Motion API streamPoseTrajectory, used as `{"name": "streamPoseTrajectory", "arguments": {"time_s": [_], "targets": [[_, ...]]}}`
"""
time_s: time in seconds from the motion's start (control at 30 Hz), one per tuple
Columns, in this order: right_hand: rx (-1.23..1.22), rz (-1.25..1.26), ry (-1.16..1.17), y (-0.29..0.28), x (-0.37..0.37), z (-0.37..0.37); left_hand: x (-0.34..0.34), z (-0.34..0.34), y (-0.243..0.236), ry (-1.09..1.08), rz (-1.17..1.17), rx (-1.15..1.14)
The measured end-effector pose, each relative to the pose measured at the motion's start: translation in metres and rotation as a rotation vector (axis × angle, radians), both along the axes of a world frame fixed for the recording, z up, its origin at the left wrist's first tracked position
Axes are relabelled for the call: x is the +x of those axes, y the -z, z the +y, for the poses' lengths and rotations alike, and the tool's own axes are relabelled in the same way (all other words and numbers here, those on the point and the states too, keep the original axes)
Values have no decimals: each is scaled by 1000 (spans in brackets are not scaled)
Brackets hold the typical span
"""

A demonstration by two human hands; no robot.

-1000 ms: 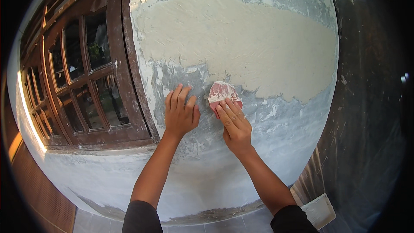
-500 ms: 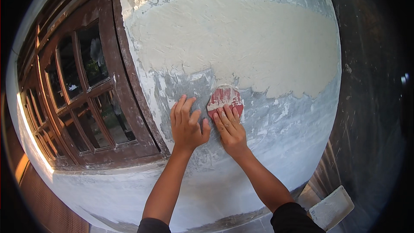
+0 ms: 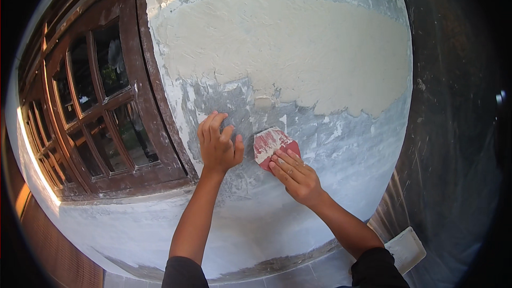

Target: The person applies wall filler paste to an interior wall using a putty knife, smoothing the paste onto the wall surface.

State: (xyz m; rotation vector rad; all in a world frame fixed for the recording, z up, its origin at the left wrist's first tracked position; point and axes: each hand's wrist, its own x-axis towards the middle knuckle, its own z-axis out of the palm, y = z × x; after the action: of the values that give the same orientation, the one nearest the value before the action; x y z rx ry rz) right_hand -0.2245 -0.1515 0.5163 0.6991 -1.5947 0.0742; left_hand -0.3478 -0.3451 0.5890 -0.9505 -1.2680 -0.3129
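The right hand (image 3: pixel 300 180) holds the red scraper (image 3: pixel 276 146) beneath flattened fingers, likely for even pressure; its smeared end juts past the fingertips, below the cream coat (image 3: pixel 288 48). Leftward, the empty left hand (image 3: pixel 220 146) spreads curled fingers, perhaps bracing; wall (image 3: pixel 256 229) contact is unclear.

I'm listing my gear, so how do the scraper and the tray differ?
Colour: the scraper is red with pale paste smeared across much of it, while the tray is whitish. Shape: the scraper is many-sided; the tray looks rectangular, partly hidden by the right sleeve. State: the right hand holds the scraper, while the tray sits low at the picture's right, no hand on it.
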Motion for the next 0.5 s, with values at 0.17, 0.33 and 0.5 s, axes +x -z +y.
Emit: {"name": "streamPoseTrajectory", "arguments": {"time_s": [0.17, 0.33, 0.5], "targets": [[-16, 77, -19, -45, 20, 21, -1, 4, -5, 8, -53, -11], [-189, -108, -84, -92, 24, 35, 8, 15, -36, 24, 43, 10], [-476, -405, -301, -143, 3, 41, -3, 26, -29, -82, 66, 30]]}}
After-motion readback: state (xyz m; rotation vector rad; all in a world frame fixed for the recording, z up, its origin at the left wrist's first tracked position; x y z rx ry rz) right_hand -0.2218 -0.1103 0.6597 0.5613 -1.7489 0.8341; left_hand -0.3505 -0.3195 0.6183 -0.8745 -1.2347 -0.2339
